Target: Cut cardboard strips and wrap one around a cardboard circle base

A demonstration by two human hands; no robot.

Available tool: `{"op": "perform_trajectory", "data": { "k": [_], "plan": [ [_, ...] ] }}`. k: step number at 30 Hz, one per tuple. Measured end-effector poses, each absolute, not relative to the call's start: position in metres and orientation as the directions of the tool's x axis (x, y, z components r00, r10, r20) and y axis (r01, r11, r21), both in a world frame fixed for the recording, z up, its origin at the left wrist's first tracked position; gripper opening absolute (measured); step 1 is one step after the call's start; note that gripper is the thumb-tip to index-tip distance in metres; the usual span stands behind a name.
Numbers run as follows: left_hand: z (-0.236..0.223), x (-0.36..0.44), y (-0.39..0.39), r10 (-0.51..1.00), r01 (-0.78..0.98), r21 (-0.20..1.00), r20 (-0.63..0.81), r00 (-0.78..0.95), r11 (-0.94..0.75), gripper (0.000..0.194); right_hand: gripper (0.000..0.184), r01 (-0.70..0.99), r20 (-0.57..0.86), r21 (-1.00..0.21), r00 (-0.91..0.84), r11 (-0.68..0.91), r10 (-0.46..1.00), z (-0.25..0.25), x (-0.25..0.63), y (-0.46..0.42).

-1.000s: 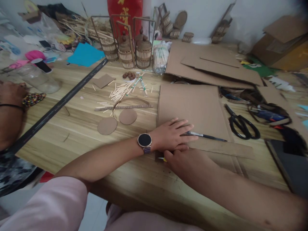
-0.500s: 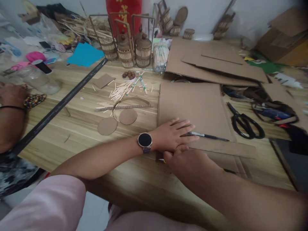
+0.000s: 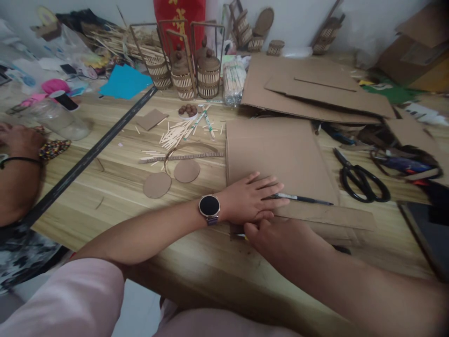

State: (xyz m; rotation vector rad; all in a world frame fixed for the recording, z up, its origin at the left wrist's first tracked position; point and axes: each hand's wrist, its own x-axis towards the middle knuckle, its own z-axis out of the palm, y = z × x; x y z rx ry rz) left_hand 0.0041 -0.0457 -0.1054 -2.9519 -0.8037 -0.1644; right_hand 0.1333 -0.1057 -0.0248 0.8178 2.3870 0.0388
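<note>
My left hand point(image 3: 254, 199) lies flat with fingers spread on a sheet of brown cardboard point(image 3: 270, 150). Under its fingertips is a black pen point(image 3: 307, 200), which points right across the sheet. A narrow cardboard strip point(image 3: 336, 216) runs along the near part of the sheet. Close against the left hand, my right hand point(image 3: 271, 234) is closed at the sheet's near edge. Whatever its fingers grip is hidden; a small yellow bit shows beside them. Black-handled scissors point(image 3: 363, 180) rest to the right of the sheet.
Two cardboard discs point(image 3: 157, 185), thin sticks point(image 3: 175, 133) and a bowl of brown beads point(image 3: 188, 111) lie left. Small lidded baskets point(image 3: 208, 77) stand behind, beside stacked cardboard point(image 3: 315, 93). Another person's arm point(image 3: 21, 173) rests at far left, past a black strip point(image 3: 94, 152).
The cardboard sheet's far end has shifted slightly left and turned a little. My right hand has moved slightly to the right along the near edge. My left hand stays pressed in place.
</note>
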Motion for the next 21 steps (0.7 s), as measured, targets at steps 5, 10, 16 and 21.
{"op": "perform_trajectory", "data": {
  "k": [5, 10, 16, 21],
  "plan": [
    [-0.104, 0.004, -0.047, 0.510, 0.516, -0.031, 0.110, 0.853, -0.856, 0.048, 0.040, 0.511, -0.495, 0.222, -0.675, 0.830, 0.548, -0.024, 0.140, -0.104],
    [-0.102, 0.004, -0.047, 0.518, 0.521, -0.016, 0.092, 0.851, -0.853, 0.048, 0.036, 0.504, -0.433, 0.240, -0.709, 0.830, 0.556, -0.033, 0.153, -0.101],
    [-0.101, 0.004, -0.048, 0.528, 0.529, 0.007, 0.086, 0.845, -0.849, 0.048, 0.033, 0.444, -0.277, 0.266, -0.815, 0.856, 0.509, -0.048, 0.180, -0.097],
    [-0.101, 0.004, -0.049, 0.530, 0.532, 0.016, 0.121, 0.840, -0.847, 0.047, 0.035, 0.442, -0.231, 0.279, -0.831, 0.852, 0.506, -0.052, 0.210, -0.093]
  ]
}}
